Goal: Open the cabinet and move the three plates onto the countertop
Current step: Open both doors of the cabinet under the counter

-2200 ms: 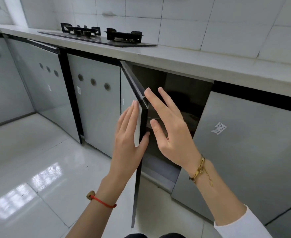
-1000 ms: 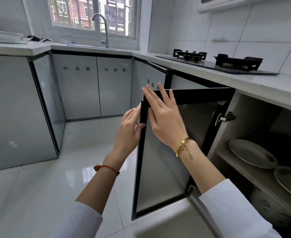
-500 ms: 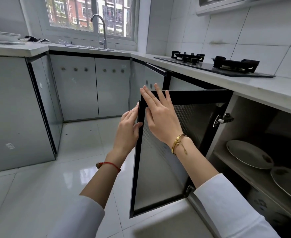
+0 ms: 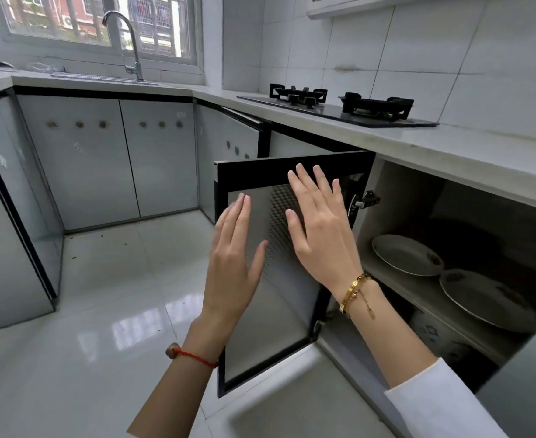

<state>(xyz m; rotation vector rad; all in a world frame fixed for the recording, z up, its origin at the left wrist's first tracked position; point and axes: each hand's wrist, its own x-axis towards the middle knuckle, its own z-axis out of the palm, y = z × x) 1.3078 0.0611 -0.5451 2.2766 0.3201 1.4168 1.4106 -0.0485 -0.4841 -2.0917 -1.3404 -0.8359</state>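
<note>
Both hands are flat with fingers straight, holding nothing. The left hand (image 4: 233, 260) is in front of the open door (image 4: 279, 279), palm facing it. The right hand (image 4: 320, 229) is higher, its fingertips near the door's black top edge; I cannot tell if either hand touches it. Inside the cabinet (image 4: 396, 191), two plates (image 4: 405, 254) sit side by side on a shelf, under the counter (image 4: 469, 153).

readable text: none found
small white sticker on grey glass cabinet door (image 4: 181, 114): print too small to be read
gold metal bracelet (image 4: 352, 290): markings engraved, not legible
</note>
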